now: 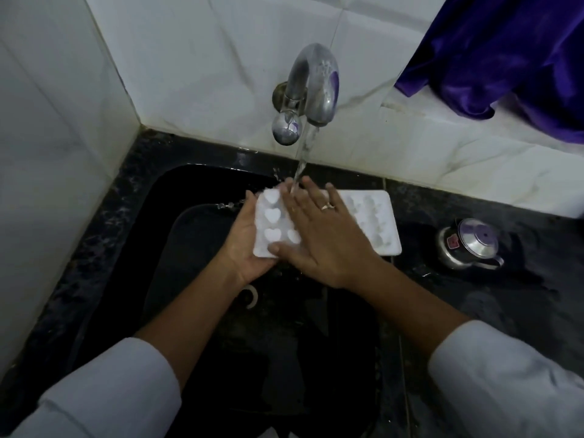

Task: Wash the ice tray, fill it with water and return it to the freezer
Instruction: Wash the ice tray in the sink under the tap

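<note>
A white ice tray [270, 224] with heart-shaped cells sits over the black sink [177, 197], under the stream from the metal tap [313, 86]. My left hand [245, 248] holds the tray from below and from its left edge. My right hand [319, 235] lies flat across the tray's top, fingers straight, with water running onto them and a ring on one finger. The right hand hides the tray's right half.
A second white ice tray [377, 222] lies on the black counter right of the sink. Further right stands a small metal kettle [471, 245]. Purple cloth [505, 58] hangs over the tiled ledge at the upper right. White tiled walls close the corner.
</note>
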Available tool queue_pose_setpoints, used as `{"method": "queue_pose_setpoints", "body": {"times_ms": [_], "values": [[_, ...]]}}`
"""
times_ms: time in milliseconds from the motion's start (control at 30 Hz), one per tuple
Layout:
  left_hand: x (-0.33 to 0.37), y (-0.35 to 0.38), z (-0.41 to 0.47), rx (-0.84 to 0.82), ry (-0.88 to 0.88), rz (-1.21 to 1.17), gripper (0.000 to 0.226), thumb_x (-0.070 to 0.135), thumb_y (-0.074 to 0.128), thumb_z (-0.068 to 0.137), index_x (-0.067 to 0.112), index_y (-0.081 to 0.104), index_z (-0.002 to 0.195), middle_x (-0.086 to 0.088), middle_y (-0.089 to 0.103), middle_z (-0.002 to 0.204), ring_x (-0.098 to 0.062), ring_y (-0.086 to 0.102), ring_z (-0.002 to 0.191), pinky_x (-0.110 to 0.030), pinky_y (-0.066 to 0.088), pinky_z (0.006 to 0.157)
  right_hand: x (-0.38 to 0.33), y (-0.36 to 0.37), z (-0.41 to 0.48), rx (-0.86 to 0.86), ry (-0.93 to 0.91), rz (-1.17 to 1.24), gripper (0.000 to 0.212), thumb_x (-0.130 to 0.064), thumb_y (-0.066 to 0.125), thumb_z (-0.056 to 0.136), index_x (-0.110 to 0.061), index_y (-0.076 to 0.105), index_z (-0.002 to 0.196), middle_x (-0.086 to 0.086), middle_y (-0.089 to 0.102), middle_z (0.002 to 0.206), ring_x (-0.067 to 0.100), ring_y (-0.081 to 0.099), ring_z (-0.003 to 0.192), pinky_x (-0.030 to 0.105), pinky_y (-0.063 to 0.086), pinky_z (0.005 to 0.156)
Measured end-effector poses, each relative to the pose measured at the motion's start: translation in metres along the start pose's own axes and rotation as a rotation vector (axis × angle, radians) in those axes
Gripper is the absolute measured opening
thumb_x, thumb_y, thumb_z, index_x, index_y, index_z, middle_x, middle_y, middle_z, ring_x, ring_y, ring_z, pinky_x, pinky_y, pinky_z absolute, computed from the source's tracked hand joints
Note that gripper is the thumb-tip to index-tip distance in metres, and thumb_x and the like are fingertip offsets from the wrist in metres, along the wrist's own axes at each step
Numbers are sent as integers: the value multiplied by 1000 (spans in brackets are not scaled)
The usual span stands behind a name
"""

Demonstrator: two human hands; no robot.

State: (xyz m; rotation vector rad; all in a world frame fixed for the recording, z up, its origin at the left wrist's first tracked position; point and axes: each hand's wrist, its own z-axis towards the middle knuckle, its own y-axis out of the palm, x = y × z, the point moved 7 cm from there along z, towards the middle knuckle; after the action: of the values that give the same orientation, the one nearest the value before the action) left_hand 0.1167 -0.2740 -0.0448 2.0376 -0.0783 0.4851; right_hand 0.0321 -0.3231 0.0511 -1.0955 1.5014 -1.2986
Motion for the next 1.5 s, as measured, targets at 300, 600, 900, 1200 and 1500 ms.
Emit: {"method": "queue_pose_setpoints", "body": {"times_ms": [300,600,900,1200,1500], "values": [[10,-24,-14,40,22,-93,64,62,30,107,18,63,141,-15,65,144,-31,71,120,-50,62,92,-15,13,-12,-53,-62,-22,100,-82,18,96,-11,7,165,8,3,174,24,-5,160,52,0,128],[20,-28,-27,28,23,-124,66,63,28,107,19,58,145,-18,69,138,-34,75,113,-53,64,80,-29,20,-16,-75,-126,-28,102,-84,19,94,-13,7,166,6,0,174,23,-6,160,52,-1,128],[38,-38,-34,68,86,-75,63,63,29,107,21,59,144,-17,66,142,-35,69,122,-56,55,103,-33,16,-31,-90,-121,-42,104,-86,18,93,-12,6,166,7,-1,173,23,-8,160,52,0,128],[46,-44,-39,148,139,-82,61,62,29,107,22,68,131,-17,71,134,-38,68,123,-58,49,95,-26,22,-32,-85,-91,-30,104,-86,18,93,-12,4,166,7,-3,173,23,-9,160,51,0,129],[61,-56,-48,158,183,-88,58,62,29,107,23,66,128,-13,72,134,-31,75,111,-54,52,92,-30,19,-28,-90,-75,-27,106,-87,17,93,-11,4,165,8,-4,173,23,-9,160,50,0,129]]}}
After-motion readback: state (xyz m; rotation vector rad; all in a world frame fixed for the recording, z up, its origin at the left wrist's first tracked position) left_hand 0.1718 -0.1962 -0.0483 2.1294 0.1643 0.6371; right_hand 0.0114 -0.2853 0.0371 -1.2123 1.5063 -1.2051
